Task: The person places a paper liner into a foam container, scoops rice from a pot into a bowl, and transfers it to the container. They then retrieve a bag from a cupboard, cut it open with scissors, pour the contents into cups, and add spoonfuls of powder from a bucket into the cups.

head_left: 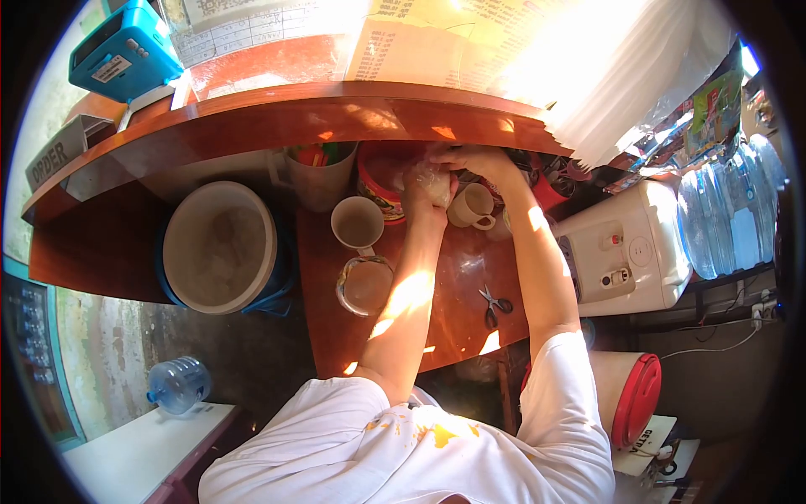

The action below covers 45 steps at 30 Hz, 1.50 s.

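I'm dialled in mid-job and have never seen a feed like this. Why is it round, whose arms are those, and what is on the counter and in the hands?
There is one picture, from a camera worn on the person's head, looking down; its wide lens bends the view round. The arms are the wearer's own. The left hand and right hand meet around a small clear plastic bag, contents unclear. On the wooden counter stand a mug, a glass cup, a smaller cup and scissors. A covered bucket sits left, a white dispenser right.
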Available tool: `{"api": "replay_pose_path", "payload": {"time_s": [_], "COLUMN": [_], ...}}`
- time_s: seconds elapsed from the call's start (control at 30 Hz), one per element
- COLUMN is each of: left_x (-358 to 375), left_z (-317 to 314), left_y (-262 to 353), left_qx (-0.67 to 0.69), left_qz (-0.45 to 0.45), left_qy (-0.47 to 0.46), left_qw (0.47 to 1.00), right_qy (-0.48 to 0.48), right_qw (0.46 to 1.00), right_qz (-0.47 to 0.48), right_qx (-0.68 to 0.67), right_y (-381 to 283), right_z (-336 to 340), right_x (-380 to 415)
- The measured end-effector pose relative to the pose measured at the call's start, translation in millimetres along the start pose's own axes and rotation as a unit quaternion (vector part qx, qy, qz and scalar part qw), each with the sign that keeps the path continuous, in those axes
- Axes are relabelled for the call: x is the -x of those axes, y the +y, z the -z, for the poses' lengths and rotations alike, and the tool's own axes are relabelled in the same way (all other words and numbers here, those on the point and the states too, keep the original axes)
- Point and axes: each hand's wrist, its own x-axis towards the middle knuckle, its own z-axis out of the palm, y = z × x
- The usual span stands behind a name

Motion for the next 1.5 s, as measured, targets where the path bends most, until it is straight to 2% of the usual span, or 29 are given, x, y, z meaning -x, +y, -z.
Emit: {"api": "replay_pose_path", "payload": {"time_s": [0.1,0.17,0.27,0.37,0.43,0.47,0.53,0.57,0.63,0.67,0.73,0.77,0.83,0.93,0.97,1.07,1.17,1.27,1.37,1.47,1.5], "left_x": [-4.8,1.9,11.7,13.1,12.9,4.9,-5.1,-1.7,7.3,5.8,5.7,8.9,17.6,31.3,35.4,43.4,45.5,53.6,76.1,100.9,108.7], "left_z": [-1.7,-9.7,-18.7,-19.1,-18.1,-11.4,-2.0,-5.2,-15.2,-14.8,-16.4,-16.9,-20.2,-22.9,-24.8,-26.3,-19.1,-11.1,-4.5,12.4,22.5], "left_y": [3.4,6.4,9.6,11.7,12.6,13.2,16.7,15.3,12.6,12.6,14.9,15.7,15.3,13.6,12.2,8.7,3.5,-3.1,-20.2,-31.9,-34.6], "left_qx": [-0.014,-0.021,-0.022,-0.022,-0.014,-0.026,-0.049,-0.032,0.003,0.007,0.014,0.028,0.057,-0.025,-0.022,-0.027,-0.062,-0.077,-0.092,-0.154,-0.179], "left_qz": [0.006,-0.004,-0.018,-0.007,-0.004,-0.004,-0.003,-0.004,-0.008,-0.007,-0.004,0.011,0.040,-0.013,-0.012,-0.016,-0.022,-0.018,-0.022,0.005,0.021], "left_qy": [-0.005,0.003,0.009,0.015,0.029,-0.021,-0.121,-0.090,-0.028,-0.056,-0.112,-0.099,-0.076,-0.132,-0.117,-0.081,-0.070,-0.057,-0.031,-0.038,-0.055], "left_qw": [1.000,1.000,1.000,1.000,0.999,0.999,0.991,0.995,1.000,0.998,0.994,0.995,0.995,0.991,0.993,0.996,0.995,0.995,0.995,0.987,0.982], "right_qy": [0.090,0.176,0.186,0.169,0.052,-0.007,0.096,0.148,0.224,0.262,0.236,0.223,0.213,0.229,0.242,0.209,0.065,0.061,0.239,0.367,0.389], "right_qw": [0.993,0.974,0.966,0.973,0.995,0.999,0.984,0.969,0.957,0.948,0.960,0.965,0.971,0.966,0.962,0.964,0.987,0.958,0.939,0.820,0.809], "right_qz": [-0.001,-0.021,0.083,0.048,0.020,0.006,0.049,0.070,0.087,0.095,0.045,0.020,0.032,0.078,0.097,-0.013,-0.025,-0.004,0.130,0.267,0.289], "right_qx": [0.080,0.140,0.158,0.149,0.085,0.052,0.142,0.185,0.164,0.153,0.142,0.136,0.104,0.087,0.087,0.161,0.146,0.280,0.209,0.350,0.332], "right_y": [10.9,-16.3,-12.6,-6.4,-4.4,-4.0,4.7,9.2,8.8,3.8,-14.9,-21.5,-18.0,-10.8,-12.6,-51.9,-31.1,-17.4,-0.6,5.9,4.5], "right_z": [-2.5,-15.5,-17.4,-18.9,-14.6,-11.5,-7.1,-5.9,-8.9,-12.3,-15.5,-16.7,-12.9,-16.6,-18.3,-32.3,-24.4,-15.3,-16.3,-29.3,-28.7], "right_x": [-13.8,0.6,-2.1,-5.4,-6.1,-6.5,-10.0,-11.1,-12.3,-11.5,-6.2,-4.0,-6.4,-9.6,-7.9,30.8,19.2,5.3,-2.9,-5.7,-7.2]}}
